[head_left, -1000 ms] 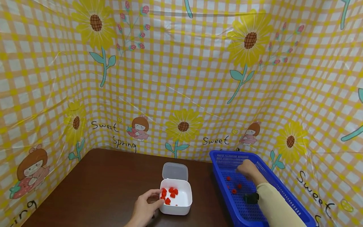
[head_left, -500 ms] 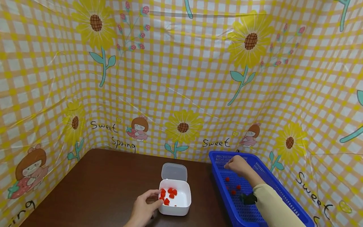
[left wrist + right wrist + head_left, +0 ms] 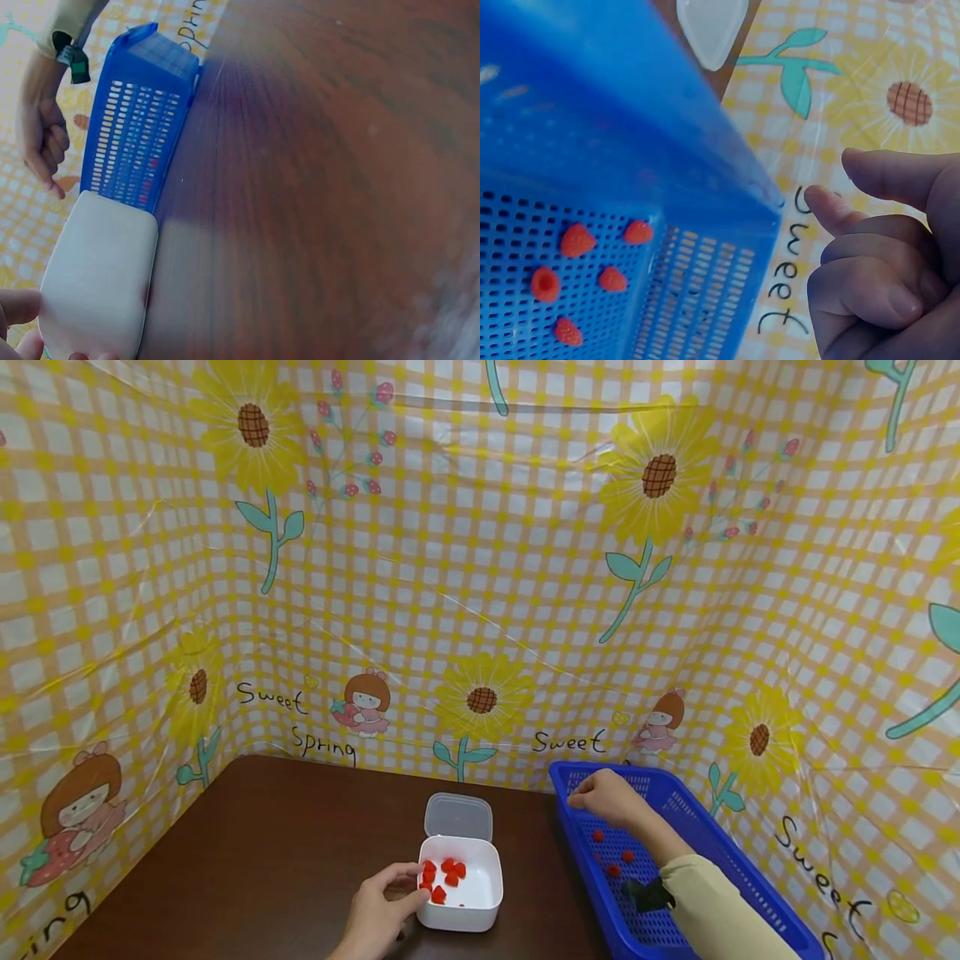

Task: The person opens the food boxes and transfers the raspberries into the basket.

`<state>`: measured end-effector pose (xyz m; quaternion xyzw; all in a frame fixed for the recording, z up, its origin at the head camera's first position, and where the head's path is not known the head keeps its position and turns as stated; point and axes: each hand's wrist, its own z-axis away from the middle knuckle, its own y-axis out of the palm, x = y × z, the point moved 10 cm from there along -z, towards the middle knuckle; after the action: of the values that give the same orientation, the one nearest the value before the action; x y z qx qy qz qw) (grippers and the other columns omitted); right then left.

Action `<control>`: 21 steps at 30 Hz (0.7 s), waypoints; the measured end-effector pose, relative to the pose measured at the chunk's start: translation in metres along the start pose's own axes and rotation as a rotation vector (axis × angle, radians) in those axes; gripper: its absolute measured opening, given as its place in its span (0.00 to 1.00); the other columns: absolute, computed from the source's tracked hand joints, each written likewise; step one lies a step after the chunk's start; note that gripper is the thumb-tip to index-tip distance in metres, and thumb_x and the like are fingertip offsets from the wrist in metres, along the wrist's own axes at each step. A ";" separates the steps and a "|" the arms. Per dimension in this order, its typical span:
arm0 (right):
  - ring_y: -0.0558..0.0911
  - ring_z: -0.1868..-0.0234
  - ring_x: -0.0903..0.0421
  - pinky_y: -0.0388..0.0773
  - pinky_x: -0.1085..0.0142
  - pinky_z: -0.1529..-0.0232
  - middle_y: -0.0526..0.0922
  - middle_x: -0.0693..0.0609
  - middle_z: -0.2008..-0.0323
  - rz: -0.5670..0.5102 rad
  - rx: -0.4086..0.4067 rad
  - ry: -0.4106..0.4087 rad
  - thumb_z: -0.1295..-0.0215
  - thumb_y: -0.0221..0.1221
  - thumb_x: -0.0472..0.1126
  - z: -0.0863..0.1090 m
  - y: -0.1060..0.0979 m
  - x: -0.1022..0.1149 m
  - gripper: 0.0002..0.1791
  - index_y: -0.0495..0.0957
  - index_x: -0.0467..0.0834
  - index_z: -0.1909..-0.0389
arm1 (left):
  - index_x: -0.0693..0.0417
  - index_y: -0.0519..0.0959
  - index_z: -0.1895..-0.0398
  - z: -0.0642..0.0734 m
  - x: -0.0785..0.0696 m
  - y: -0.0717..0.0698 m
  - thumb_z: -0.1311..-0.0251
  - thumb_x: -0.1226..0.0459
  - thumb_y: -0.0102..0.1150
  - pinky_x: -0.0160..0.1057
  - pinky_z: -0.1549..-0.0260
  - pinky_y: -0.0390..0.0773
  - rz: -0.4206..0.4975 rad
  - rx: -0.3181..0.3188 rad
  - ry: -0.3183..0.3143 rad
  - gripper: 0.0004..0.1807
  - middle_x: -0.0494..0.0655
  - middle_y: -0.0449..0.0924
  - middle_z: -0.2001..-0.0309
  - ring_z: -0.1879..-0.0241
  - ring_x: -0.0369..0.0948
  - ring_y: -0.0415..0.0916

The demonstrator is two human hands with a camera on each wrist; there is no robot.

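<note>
A white plastic box (image 3: 483, 877) holds several raspberries (image 3: 451, 865) near its left side. My left hand (image 3: 375, 906) grips the box's left wall, thumb and fingers on it; in the left wrist view the thumb (image 3: 19, 307) touches the box's outside. My right hand (image 3: 611, 797) hovers over the far left part of a blue basket (image 3: 652, 774). Its thumb and index fingertip stand apart with nothing between them, as the right wrist view shows, and the other fingers are curled. Several raspberries (image 3: 577, 240) lie on the basket floor.
Behind the box lies a translucent lid (image 3: 459, 817) on the dark brown table (image 3: 285, 852). The basket's raised rim stands to the right of the box. A checked, flower-printed sheet (image 3: 450, 610) hangs at the back and both sides.
My right hand has moved left over the basket, toward its left rim. My left hand stays on the box. The raspberries in both containers look unmoved.
</note>
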<state>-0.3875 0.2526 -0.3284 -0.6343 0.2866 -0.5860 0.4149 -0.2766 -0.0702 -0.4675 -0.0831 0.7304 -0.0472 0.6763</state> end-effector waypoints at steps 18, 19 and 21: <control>0.83 0.53 0.47 0.79 0.49 0.53 0.87 0.44 0.54 -0.046 0.014 -0.058 0.35 0.65 0.42 0.007 0.017 0.047 0.14 0.86 0.36 0.54 | 0.58 0.83 0.48 0.002 0.003 0.001 0.44 0.63 0.72 0.38 0.79 0.78 0.026 0.020 0.001 0.20 0.57 0.84 0.55 0.68 0.41 0.80; 0.83 0.53 0.46 0.79 0.49 0.53 0.87 0.44 0.54 -0.043 0.014 -0.065 0.35 0.65 0.42 0.007 0.018 0.049 0.14 0.86 0.36 0.54 | 0.58 0.83 0.48 0.002 0.003 0.001 0.43 0.63 0.72 0.37 0.79 0.78 0.025 0.022 0.000 0.19 0.57 0.84 0.56 0.68 0.40 0.80; 0.83 0.52 0.46 0.79 0.48 0.52 0.86 0.44 0.53 -0.047 0.023 -0.064 0.35 0.65 0.42 0.008 0.021 0.050 0.14 0.86 0.37 0.54 | 0.58 0.83 0.49 0.002 0.005 0.002 0.43 0.63 0.72 0.37 0.79 0.78 0.025 0.023 -0.005 0.19 0.56 0.84 0.56 0.68 0.40 0.80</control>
<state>-0.3700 0.2012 -0.3208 -0.6544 0.2516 -0.5781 0.4174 -0.2755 -0.0694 -0.4725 -0.0663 0.7291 -0.0472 0.6796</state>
